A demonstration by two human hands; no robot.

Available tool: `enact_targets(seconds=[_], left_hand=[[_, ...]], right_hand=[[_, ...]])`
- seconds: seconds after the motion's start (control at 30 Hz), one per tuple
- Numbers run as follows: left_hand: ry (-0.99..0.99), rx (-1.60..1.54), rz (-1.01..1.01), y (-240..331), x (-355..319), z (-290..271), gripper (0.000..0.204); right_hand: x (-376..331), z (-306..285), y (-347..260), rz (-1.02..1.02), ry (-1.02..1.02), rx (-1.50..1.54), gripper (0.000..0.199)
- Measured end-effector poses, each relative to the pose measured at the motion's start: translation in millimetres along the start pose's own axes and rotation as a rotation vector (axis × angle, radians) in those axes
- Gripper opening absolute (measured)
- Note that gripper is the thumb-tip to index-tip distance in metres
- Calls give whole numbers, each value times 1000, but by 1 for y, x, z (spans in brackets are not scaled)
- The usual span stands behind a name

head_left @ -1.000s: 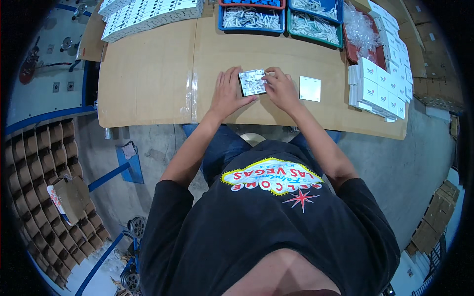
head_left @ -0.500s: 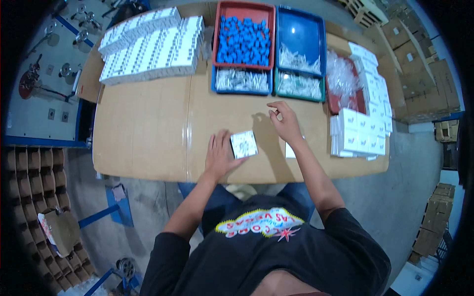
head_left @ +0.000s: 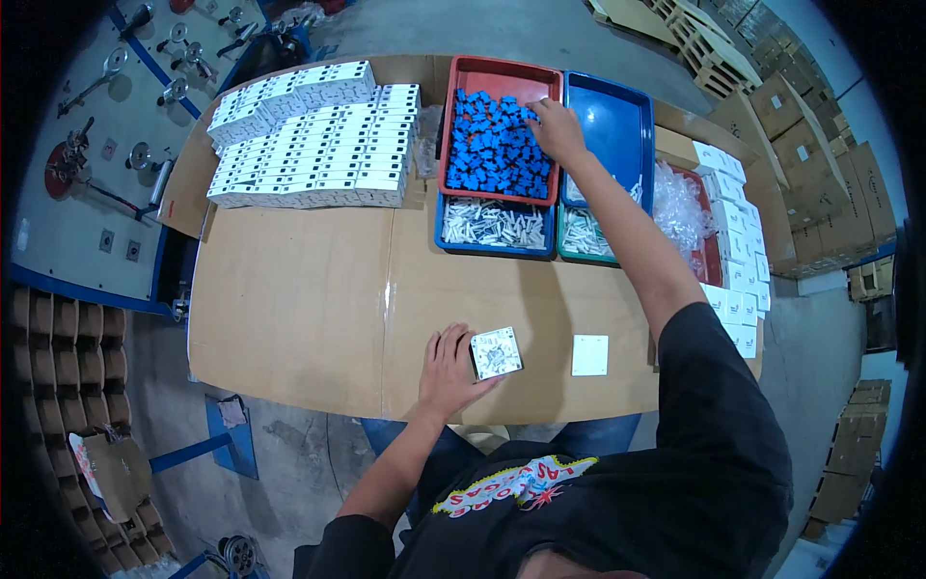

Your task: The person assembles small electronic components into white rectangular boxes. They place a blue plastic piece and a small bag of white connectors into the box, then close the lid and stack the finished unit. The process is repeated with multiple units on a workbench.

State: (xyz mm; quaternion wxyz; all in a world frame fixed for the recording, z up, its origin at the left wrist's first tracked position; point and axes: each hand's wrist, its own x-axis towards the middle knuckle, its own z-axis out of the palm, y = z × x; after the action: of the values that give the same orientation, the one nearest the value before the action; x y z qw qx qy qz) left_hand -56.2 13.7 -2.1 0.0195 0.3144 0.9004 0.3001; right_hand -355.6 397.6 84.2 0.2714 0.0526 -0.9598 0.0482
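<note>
Near the table's front edge, my left hand (head_left: 448, 378) is wrapped round the left and near sides of a small white square box (head_left: 496, 353). Small pale parts show at its top, too small to name. My right hand (head_left: 559, 135) reaches far forward to the right side of a red tray (head_left: 505, 66). Its bent fingers come together among the small blue plastic pieces (head_left: 492, 145) heaped there; whether one is between them is too small to tell. A flat white square (head_left: 590, 355) lies on the table, right of the box.
White boxes (head_left: 313, 145) stand in rows at the back left. A blue tray (head_left: 442, 232) and a green-rimmed tray (head_left: 584, 259) hold white parts; another blue tray (head_left: 608, 106) stands behind. Clear plastic bags (head_left: 679, 207) and more white boxes (head_left: 738, 232) are on the right.
My right hand has moved forward from above the table to the blue pieces, uncovering the flat white square. My left hand stays on the box. The view has shifted.
</note>
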Motion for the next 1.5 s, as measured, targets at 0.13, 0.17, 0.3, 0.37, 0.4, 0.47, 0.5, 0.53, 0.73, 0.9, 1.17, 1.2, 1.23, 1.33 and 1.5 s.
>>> enact_targets(seconds=[0.13, 0.17, 0.3, 0.37, 0.4, 0.47, 0.5, 0.53, 0.73, 0.9, 1.17, 1.2, 1.23, 1.33, 1.5], left_hand=[[-14, -1, -2, -1, 1, -3, 89], [-13, -2, -2, -2, 1, -3, 89], [10, -8, 11, 0, 2, -2, 87], [10, 3, 18, 0, 3, -3, 87], [11, 8, 16, 1, 2, -3, 87], [6, 7, 26, 1, 3, -2, 87], [7, 8, 14, -1, 0, -1, 87], [5, 21, 3, -2, -2, 0, 87], [-20, 39, 1, -4, -4, 2, 91], [-27, 28, -2, -3, -5, 2, 94], [-26, 56, 4, -1, -6, 3, 96], [-34, 63, -1, -1, -6, 3, 97], [-43, 70, -5, 0, -6, 3, 97], [-45, 70, -16, -2, -9, 7, 99], [-31, 75, -14, -4, -11, 11, 100]], right_hand=[[12, 27, 13, 49, -65, -80, 37], [12, 30, 17, 51, -43, -35, 37], [12, 30, 28, 112, 51, 162, 36], [3, 24, 26, 200, 91, 306, 37], [-3, 18, 19, 279, 58, 462, 37], [-28, 4, 1, 441, -15, 772, 38], [-42, -10, -27, 449, 16, 976, 38], [-59, -34, -62, 462, 41, 1181, 38], [-168, -180, -203, 511, -23, 1403, 32], [-208, -208, -240, 581, -18, 1542, 33], [-226, -219, -240, 792, -117, 1942, 40], [-226, -222, -242, 826, -127, 2022, 40], [-227, -221, -242, 840, -139, 2112, 40], [-235, -215, -244, 873, -178, 2330, 38], [-239, -213, -254, 1036, -208, 2377, 38]])
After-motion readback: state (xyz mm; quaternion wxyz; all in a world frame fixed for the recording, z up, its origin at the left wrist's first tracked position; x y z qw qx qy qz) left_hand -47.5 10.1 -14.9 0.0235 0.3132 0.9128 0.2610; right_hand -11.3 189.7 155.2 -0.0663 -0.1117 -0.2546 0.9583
